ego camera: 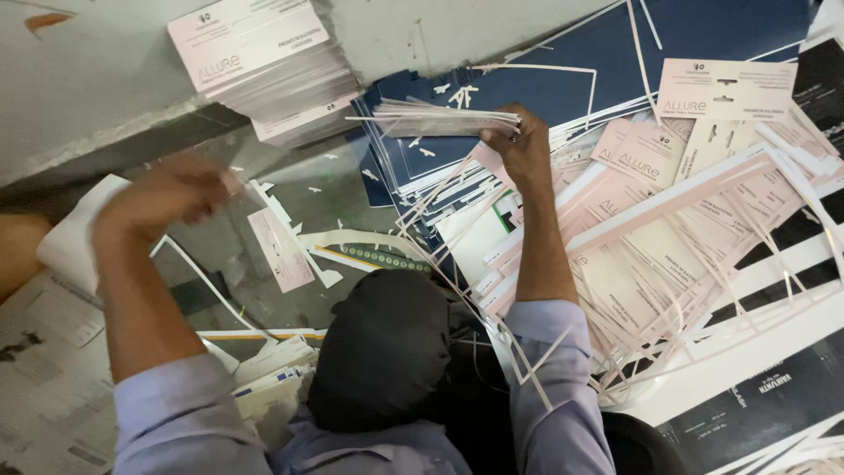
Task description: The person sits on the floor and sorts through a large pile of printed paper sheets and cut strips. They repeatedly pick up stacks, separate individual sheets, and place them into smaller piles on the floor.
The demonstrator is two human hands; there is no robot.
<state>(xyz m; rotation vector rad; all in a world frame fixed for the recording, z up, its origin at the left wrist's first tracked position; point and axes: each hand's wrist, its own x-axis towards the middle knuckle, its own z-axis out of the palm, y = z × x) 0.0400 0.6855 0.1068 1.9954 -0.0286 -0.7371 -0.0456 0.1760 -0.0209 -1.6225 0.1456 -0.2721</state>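
Note:
My right hand (519, 145) grips a thin stack of pale cards (440, 119) by its right end and holds it level above navy blue sheets (615, 53). My left hand (167, 189) is raised over the grey floor at the left. It is blurred with curled fingers, and I cannot tell whether it holds anything. A single pink card (280, 251) lies on the floor just to its right. Both arms wear light blue sleeves pushed up to the elbow.
A tall stack of pink printed cards (264, 62) stands at the upper left. Loose pink cards (668, 167) and white paper offcut strips (791, 264) pile up on the right. Newspaper (44, 352) lies at the lower left. A black head covering (382, 347) fills the bottom centre.

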